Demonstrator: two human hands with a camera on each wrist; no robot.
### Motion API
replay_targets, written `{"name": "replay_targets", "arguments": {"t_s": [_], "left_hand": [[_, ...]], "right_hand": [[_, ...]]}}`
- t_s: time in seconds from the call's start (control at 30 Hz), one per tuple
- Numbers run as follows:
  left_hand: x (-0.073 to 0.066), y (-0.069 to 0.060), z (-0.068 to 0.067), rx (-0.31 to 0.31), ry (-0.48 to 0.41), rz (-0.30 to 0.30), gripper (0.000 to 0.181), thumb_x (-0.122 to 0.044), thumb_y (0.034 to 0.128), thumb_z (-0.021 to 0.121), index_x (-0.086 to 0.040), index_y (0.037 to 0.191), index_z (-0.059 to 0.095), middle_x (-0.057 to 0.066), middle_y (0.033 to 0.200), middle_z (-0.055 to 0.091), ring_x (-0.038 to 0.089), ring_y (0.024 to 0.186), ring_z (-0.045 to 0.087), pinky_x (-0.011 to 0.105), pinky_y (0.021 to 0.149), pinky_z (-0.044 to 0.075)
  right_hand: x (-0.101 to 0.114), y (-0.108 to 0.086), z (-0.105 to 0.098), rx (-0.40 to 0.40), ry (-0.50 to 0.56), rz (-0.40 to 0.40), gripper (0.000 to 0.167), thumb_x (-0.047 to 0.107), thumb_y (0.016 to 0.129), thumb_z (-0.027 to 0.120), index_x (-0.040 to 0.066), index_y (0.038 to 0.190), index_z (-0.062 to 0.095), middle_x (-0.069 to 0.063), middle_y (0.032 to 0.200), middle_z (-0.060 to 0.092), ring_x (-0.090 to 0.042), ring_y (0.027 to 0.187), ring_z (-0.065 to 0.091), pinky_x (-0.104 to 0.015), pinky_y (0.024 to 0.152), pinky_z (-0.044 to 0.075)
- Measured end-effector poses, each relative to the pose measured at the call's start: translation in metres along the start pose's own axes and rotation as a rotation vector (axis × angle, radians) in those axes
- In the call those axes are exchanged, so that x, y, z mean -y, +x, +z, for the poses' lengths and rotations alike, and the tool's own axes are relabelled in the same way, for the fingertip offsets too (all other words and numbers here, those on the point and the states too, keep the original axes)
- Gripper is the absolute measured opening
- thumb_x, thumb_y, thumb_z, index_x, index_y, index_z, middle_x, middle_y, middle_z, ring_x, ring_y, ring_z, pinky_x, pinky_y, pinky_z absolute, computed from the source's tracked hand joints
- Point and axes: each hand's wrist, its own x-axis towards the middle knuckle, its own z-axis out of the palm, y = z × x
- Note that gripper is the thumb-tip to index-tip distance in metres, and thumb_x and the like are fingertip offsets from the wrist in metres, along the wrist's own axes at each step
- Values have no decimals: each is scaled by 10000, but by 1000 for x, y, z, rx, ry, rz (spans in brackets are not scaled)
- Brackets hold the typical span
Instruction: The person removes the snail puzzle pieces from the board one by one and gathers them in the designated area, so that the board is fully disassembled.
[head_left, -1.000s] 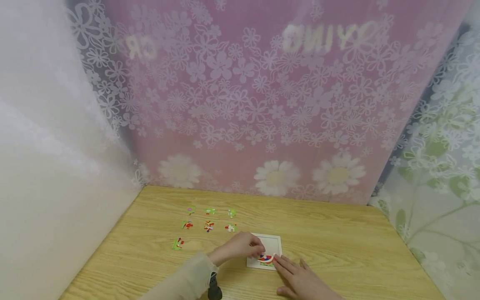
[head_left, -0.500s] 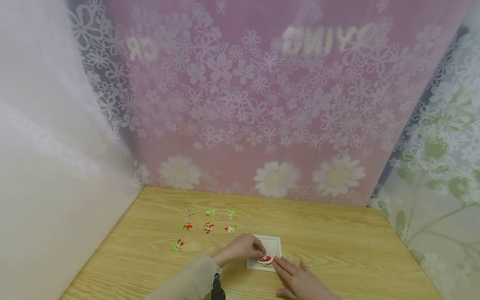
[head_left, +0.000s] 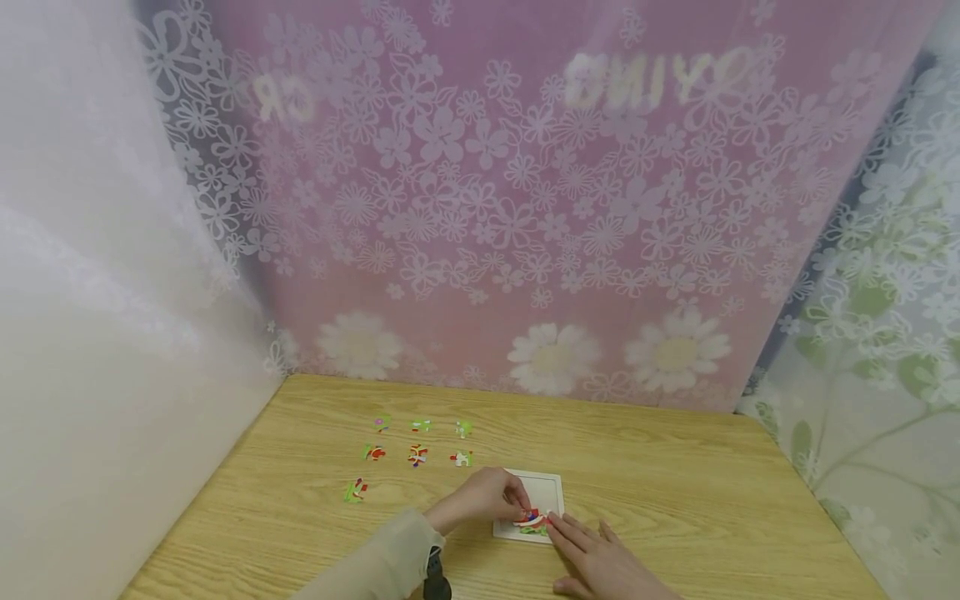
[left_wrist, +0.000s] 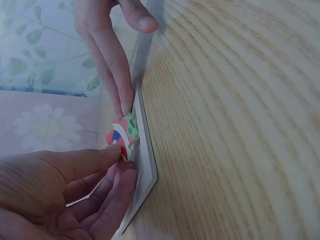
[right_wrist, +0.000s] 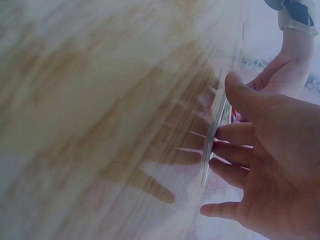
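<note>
A white square puzzle tray [head_left: 546, 485] lies on the table with colourful puzzle pieces [head_left: 534, 528], green, red and white, in its near right part. Over the tray, my left hand [head_left: 487, 493] pinches a puzzle piece between thumb and fingertips; in the left wrist view this puzzle piece [left_wrist: 124, 153] shows red beside the placed ones, partly hidden by the thumb. My right hand [head_left: 600, 557] rests with straight fingers on the tray's right edge, fingertips at the pieces. From the right wrist view, the right hand [right_wrist: 280, 150] has its fingers spread along the tray's edge [right_wrist: 212, 132].
Loose puzzle pieces lie in rows left of the tray, among them a red and blue piece [head_left: 417, 455], a white and red piece [head_left: 461, 458] and a green one [head_left: 356, 491]. A flowered pink curtain [head_left: 480, 250] closes off the table's [head_left: 660, 475] back.
The left fingers have shifted slightly at the pinched piece, and more red shows beside them. The right hand has stayed on the tray's edge.
</note>
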Motion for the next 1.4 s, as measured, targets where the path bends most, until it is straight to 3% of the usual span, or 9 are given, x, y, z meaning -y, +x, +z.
{"name": "replay_targets", "arguments": {"t_s": [0.2, 0.43, 0.57, 0.87, 1.03, 1.2, 1.4], "left_hand": [[0, -2, -1, -1, -66, -3, 66, -57, 860, 799, -109, 828, 773, -83, 711, 681, 2, 609, 576, 160, 555, 457], [1, 1, -6, -51, -101, 18, 65, -123, 897, 782, -171, 853, 782, -122, 771, 690, 19, 653, 619, 181, 579, 506], [1, 4, -11, -58, -121, 31, 58, -138, 907, 777, -184, 876, 793, -123, 781, 712, 21, 660, 646, 187, 585, 531], [2, 4, -22, -51, -204, 45, 52, -108, 918, 760, -137, 899, 798, -66, 831, 748, 119, 702, 708, 323, 661, 617], [7, 2, -27, -51, -211, 46, 57, -112, 926, 752, -142, 914, 799, -74, 866, 755, 90, 707, 698, 328, 667, 615], [16, -2, -31, -48, -247, 45, 58, -110, 934, 740, -124, 938, 796, -37, 908, 764, 72, 743, 697, 334, 684, 620], [25, -11, -40, -66, -256, 11, 43, -119, 925, 753, -120, 938, 794, -21, 939, 763, 85, 791, 703, 335, 719, 621]], "right_hand": [[0, 0, 0, 2, -7, 3, 745, 549, 1002, 537, -51, 1442, 517, -196, 1502, 499, -387, 1334, 519, -739, 897, 456], [3, 1, -3, 32, -4, 35, 748, 568, 995, 536, -23, 1454, 520, -163, 1516, 495, -364, 1361, 499, -721, 940, 445], [3, 0, -2, 11, -34, 18, 742, 568, 990, 547, -24, 1437, 538, -166, 1496, 515, -359, 1344, 516, -717, 920, 458], [2, 0, -1, -7, -60, -5, 737, 563, 989, 551, -23, 1435, 539, -164, 1493, 518, -354, 1335, 526, -717, 898, 470], [2, 1, -2, -17, -70, -15, 726, 558, 994, 546, -25, 1427, 547, -168, 1483, 528, -350, 1327, 536, -711, 880, 482], [4, 2, -4, 28, -32, 19, 740, 565, 1000, 530, -19, 1455, 519, -166, 1506, 506, -361, 1349, 512, -716, 919, 463], [5, 2, -6, 44, -12, 41, 749, 557, 995, 546, -25, 1464, 504, -168, 1511, 499, -371, 1357, 502, -721, 942, 447]]}}
